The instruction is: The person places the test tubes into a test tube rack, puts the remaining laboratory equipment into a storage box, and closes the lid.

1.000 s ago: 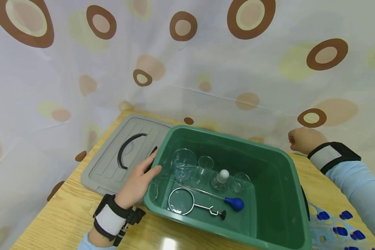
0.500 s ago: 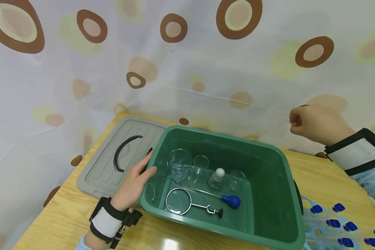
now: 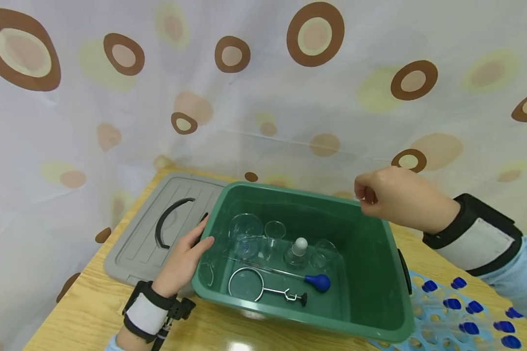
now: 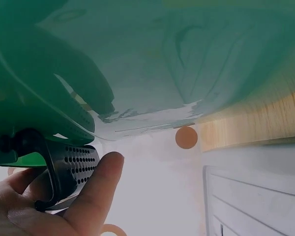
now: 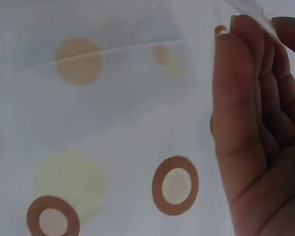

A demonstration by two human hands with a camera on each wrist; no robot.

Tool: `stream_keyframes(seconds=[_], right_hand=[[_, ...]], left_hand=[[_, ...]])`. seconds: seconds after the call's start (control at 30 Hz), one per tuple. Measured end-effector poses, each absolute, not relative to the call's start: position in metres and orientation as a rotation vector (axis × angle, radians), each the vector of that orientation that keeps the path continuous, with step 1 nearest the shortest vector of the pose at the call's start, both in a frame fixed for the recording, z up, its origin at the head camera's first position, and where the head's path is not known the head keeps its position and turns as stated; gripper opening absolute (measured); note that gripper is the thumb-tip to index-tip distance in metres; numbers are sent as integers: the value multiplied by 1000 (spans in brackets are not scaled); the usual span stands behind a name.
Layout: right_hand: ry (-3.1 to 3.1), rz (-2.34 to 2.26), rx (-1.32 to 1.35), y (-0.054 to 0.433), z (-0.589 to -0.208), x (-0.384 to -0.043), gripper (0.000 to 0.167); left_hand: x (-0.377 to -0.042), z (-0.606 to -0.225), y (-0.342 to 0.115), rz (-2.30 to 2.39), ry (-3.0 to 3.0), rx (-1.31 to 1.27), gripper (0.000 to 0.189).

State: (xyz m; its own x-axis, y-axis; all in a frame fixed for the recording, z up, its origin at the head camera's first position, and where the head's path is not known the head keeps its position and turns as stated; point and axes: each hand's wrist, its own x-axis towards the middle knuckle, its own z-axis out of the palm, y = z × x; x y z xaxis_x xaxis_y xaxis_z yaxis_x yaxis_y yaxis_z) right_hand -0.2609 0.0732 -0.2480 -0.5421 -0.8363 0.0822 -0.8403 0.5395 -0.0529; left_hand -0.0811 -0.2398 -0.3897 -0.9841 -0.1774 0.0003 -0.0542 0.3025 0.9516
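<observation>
At the left end of a green plastic bin point(image 3: 371, 278), my left hand point(image 3: 180, 261) holds its black handle point(image 4: 82, 164), thumb along the rim. My right hand point(image 3: 399, 195) is over the bin's far right corner. Its thumb and fingertips pinch a thin, clear piece point(image 5: 253, 11), mostly out of view; I cannot tell its kind. Inside the bin stand a glass beaker point(image 3: 246, 246), a conical measuring glass point(image 3: 272, 239), a small glass bottle with a white cap point(image 3: 296, 251) and a smaller beaker point(image 3: 324, 254). Before them lie a blue rubber bulb point(image 3: 318, 282) and a metal ring clamp point(image 3: 275, 291).
A grey lid point(image 3: 145, 253) with a black handle lies left of the bin. Right of it, a light-blue rack point(image 3: 423, 336) sits among several blue-capped tubes point(image 3: 469, 328) on the wooden table point(image 3: 83, 302). A patterned curtain point(image 3: 263, 97) hangs behind.
My right hand has risen from the table beyond the bin's right end and moved left over its far corner. The left hand keeps its hold; the head view has shifted slightly.
</observation>
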Motion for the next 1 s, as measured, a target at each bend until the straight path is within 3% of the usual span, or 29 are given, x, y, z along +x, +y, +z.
stream_keyframes(seconds=[0.33,0.57,1.0], right_hand=[[-2657,247,1872,16,-263,-228,21],[-2696,286,2072,-35,-301,-224,21],[-2841,0,2015,-79,-377,-220,20]], left_hand=[[-85,-393,-249,-1768,-2453,251,55],[-90,-394,-258,-1725,-2444,241,54],[-100,-397,-258,-1713,-2459,193,53]])
